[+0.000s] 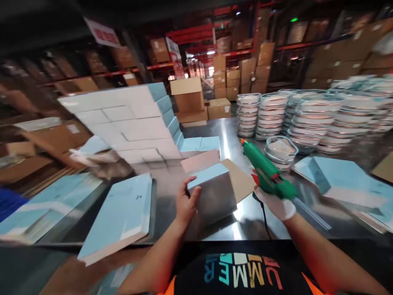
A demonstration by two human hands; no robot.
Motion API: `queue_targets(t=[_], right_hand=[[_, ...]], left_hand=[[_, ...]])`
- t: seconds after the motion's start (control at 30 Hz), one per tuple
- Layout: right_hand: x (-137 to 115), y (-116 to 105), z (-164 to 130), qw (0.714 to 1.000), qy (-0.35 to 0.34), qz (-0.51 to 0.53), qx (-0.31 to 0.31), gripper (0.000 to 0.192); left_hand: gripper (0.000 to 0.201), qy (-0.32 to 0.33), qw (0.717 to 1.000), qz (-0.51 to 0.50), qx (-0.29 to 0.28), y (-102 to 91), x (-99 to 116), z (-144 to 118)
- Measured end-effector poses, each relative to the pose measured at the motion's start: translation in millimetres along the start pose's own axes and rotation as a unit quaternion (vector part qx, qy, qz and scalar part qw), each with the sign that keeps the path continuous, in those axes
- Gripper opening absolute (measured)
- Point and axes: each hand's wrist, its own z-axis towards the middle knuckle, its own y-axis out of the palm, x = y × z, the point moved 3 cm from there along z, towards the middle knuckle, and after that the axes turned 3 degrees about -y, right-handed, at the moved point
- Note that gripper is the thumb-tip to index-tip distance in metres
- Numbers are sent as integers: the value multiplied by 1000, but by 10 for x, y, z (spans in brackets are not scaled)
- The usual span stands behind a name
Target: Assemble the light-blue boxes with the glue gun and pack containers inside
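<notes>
Light-blue box [213,192] is gripped by left hand [186,203] fingers on steel surface [227,139]; green glue gun [267,174] is clasped in gloved right hand [276,203].

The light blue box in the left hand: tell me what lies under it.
Under the light blue box lies a brown cardboard flap on the shiny metal table. Whatever sits directly beneath the box is covered.

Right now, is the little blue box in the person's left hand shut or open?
Open, it seems: the blue box, gripped by the left hand, has a brown flap splayed outward behind it. Its inside is hidden.
</notes>
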Motion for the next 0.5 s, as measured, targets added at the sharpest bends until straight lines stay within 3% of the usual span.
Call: queue_targets(t=[0.17, 0.3, 0.4, 0.5], right_hand=[[-513, -17, 46, 991, -101, 45, -81, 9], [-858, 106, 105, 983, -138, 32, -117, 16], [-800, 173, 139, 987, -109, 32, -112, 19], [-455, 188, 129, 994, 17, 52, -95, 19]], left_hand=[[60, 42, 997, -59, -42, 258, 38, -49], [52, 65, 991, -87, -79, 391, 35, -142], [48, 78, 990, -80, -82, 414, 25, -168], [51, 67, 994, -66, -62, 366, -1, -154]])
